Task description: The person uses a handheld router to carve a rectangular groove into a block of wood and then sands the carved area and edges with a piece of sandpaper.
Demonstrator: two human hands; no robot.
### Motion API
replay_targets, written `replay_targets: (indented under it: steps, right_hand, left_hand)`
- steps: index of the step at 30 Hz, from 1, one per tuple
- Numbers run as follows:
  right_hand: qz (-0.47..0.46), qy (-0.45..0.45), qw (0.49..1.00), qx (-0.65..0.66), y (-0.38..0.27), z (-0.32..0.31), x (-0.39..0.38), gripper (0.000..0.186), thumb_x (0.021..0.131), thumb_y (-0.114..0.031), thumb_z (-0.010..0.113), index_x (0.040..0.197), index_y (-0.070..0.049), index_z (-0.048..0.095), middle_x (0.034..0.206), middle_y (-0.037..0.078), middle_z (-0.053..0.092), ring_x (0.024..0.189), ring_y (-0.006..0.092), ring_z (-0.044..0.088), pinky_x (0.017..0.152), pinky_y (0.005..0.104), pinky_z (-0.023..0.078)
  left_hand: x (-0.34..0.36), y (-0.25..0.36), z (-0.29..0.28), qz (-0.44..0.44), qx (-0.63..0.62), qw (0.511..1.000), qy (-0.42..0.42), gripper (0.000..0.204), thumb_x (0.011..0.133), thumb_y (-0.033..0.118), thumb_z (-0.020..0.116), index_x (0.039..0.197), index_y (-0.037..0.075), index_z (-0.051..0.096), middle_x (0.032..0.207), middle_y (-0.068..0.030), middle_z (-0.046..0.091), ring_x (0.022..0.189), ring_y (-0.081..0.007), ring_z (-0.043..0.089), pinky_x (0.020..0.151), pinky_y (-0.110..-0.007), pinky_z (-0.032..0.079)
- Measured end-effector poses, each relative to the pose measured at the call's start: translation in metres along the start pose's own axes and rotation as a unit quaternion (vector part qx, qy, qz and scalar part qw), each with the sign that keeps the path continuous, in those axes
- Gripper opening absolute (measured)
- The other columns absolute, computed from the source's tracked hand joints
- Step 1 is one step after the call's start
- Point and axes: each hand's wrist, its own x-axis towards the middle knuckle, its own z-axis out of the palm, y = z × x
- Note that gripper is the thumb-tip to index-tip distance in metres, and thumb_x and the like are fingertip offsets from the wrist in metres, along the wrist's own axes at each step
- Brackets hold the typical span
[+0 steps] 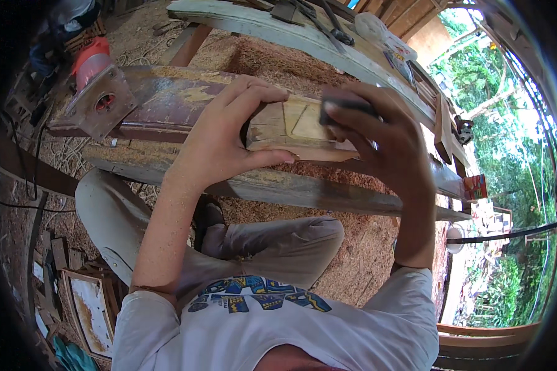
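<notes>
In front of me a pale wooden piece (300, 120) with grooved lines on its top face rests on the plank bench. My left hand (226, 133) is closed around its left end, fingers over the far edge and thumb along the near edge. My right hand (393, 133) grips a dark, reddish-brown block (346, 105), which looks like a sanding block, against the right part of the wood. That hand is slightly blurred and hides the wood's right end.
On the bench's left lies a power tool with a square clear base plate (108, 102) and a red-orange body. Behind, a whitish plank (241, 18) carries dark tools (319, 21) and a plastic bag (377, 31). A small red box (474, 187) sits at the right end. Wood shavings (365, 247) cover the ground.
</notes>
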Motion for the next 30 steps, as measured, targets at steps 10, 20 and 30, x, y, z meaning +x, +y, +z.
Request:
replay_targets:
  steps: [10, 20, 30]
  right_hand:
    - [0.149, 0.098, 0.983, 0.054, -0.036, 0.040, -0.001, 0.033, 0.093, -0.022, 0.085, 0.125, -0.013, 0.080, 0.108, 0.012, 0.072, 0.095, 0.0334, 0.075, 0.084, 0.0451, 0.061]
    - [0.175, 0.129, 0.976, 0.029, -0.030, 0.039, -0.001, 0.033, 0.089, -0.013, 0.086, 0.122, -0.011, 0.082, 0.106, 0.012, 0.071, 0.096, 0.0325, 0.074, 0.083, 0.0451, 0.060]
    - [0.247, 0.108, 0.961, 0.065, -0.050, 0.040, 0.003, 0.034, 0.092, -0.005, 0.084, 0.126, -0.006, 0.081, 0.115, 0.011, 0.072, 0.098, 0.0231, 0.074, 0.083, 0.0337, 0.059]
  left_hand:
    - [0.000, 0.003, 0.003, -0.009, 0.024, 0.999, 0.019, 0.084, 0.066, 0.033, 0.104, 0.136, 0.008, 0.065, 0.129, -0.0137, 0.066, 0.119, -0.0373, 0.067, 0.101, -0.045, 0.056]
    - [0.001, 0.007, 0.005, -0.018, 0.014, 1.000, 0.008, 0.083, 0.070, 0.032, 0.102, 0.138, 0.007, 0.063, 0.127, -0.0159, 0.065, 0.120, -0.0406, 0.065, 0.103, -0.048, 0.054]
    - [0.000, 0.007, 0.002, -0.041, 0.009, 0.999, 0.009, 0.085, 0.066, 0.033, 0.104, 0.137, 0.008, 0.065, 0.130, -0.0133, 0.067, 0.123, -0.0362, 0.067, 0.103, -0.045, 0.056]
